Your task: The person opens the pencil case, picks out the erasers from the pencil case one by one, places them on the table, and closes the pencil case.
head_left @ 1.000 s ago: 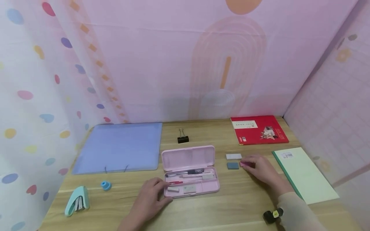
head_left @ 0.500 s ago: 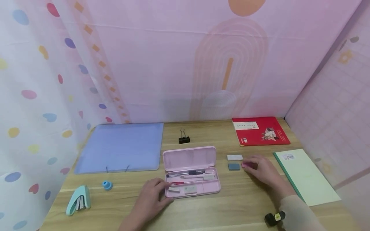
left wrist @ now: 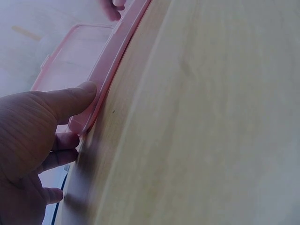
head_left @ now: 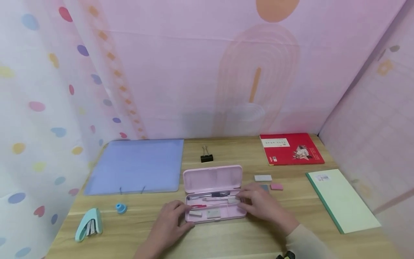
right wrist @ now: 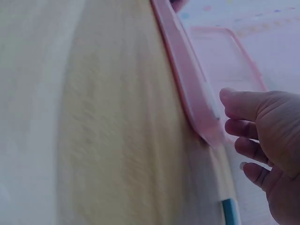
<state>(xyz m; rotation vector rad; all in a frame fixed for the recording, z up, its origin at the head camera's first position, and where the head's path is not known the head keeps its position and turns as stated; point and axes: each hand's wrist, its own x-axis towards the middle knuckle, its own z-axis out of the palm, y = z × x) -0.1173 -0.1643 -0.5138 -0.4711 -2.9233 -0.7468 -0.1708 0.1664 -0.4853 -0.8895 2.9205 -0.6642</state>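
Wooden desk (head_left: pixel 245 237): erasers (head_left: pixel 276 186) and binder clip (head_left: pixel 206 157) flank the pencil case (head_left: pixel 211 190).

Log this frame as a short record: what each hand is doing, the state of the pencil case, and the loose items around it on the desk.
left hand: rests against the left end of the pencil case, thumb on its rim
right hand: at the right end of the case, fingertips reaching into the tray; no grip visible
pencil case: pink, lid open, pens and small erasers inside
right of case: white eraser, pink eraser, grey eraser partly hidden by the hand
behind case: binder clip
far left: blue folder, stapler
far right: red book, green notebook
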